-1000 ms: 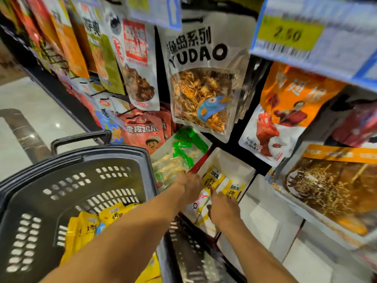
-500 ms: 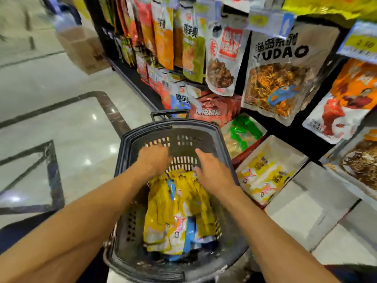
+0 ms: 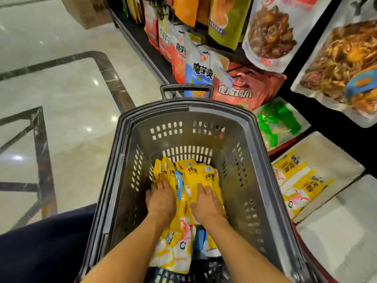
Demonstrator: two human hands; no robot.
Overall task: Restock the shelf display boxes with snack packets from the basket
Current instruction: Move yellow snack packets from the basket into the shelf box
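A grey plastic basket point(image 3: 263, 152) stands below me with a pile of yellow snack packets point(image 3: 195, 174) lying along its bottom. Both my hands are down inside it. My left hand point(image 3: 161, 201) presses on the left side of the pile with fingers curled over the packets. My right hand point(image 3: 206, 203) grips the right side of the same bundle. To the right, a white shelf display box point(image 3: 326, 154) holds a few of the same yellow packets point(image 3: 302, 188).
Another white display box point(image 3: 336, 231) sits nearer, at the right of the basket. A box of green packets point(image 3: 279, 121) lies beyond it. Hanging snack bags point(image 3: 269, 31) fill the shelf above. Marble floor point(image 3: 67, 99) stretches left, with a cardboard carton point(image 3: 85, 11) far off.
My hands left the display box on the shelf, swung left over the basket and sank onto the yellow packets. My view turned down and left with them.
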